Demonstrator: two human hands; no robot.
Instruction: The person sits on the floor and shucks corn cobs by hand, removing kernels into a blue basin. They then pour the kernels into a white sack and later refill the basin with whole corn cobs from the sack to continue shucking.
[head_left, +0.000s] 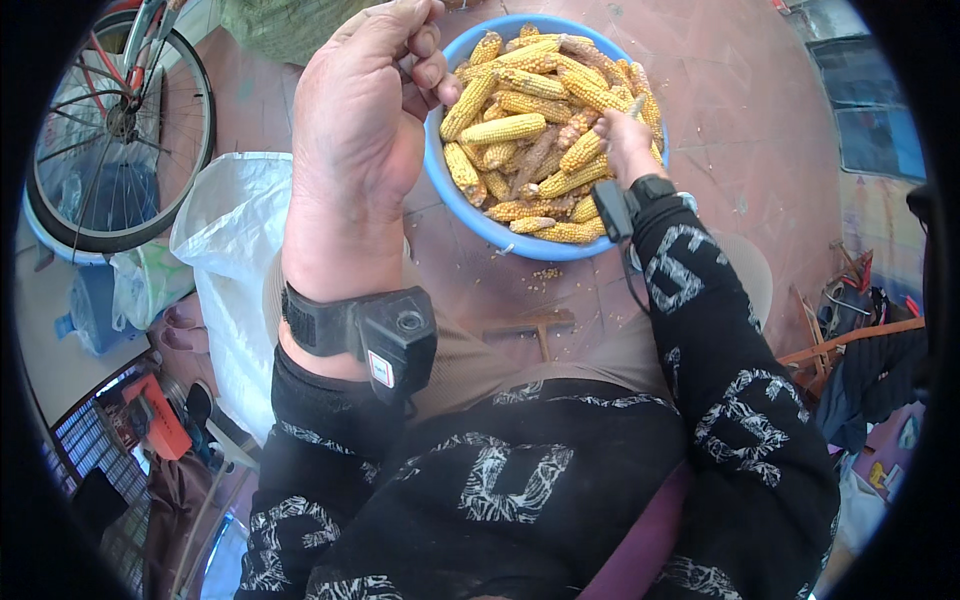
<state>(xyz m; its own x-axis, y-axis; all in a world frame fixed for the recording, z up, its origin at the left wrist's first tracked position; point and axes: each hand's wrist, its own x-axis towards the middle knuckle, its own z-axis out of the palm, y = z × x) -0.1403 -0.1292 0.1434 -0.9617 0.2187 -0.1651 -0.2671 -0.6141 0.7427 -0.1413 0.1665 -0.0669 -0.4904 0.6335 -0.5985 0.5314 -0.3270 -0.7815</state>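
Dried yellow corn cobs (502, 129) fill a round blue plastic basin (450, 191) on the tiled floor in front of me. My left hand (367, 105) is raised close to the camera, left of the basin, palm partly turned up and fingers curled; nothing shows between them, though the fingers partly hide one another. Over the basin's right side, my right hand (626, 139) touches the cobs, its fingers around the pale end of something like a cob (637, 106). How firmly it grips cannot be told.
A white woven plastic sack (232, 225) lies by my left leg, with a bicycle wheel (120, 124) beyond. Loose kernels (546, 279) and a wooden stool part (536, 322) are near my knees. A green mesh sack (277, 26) lies at the top; tools and clothes clutter the right.
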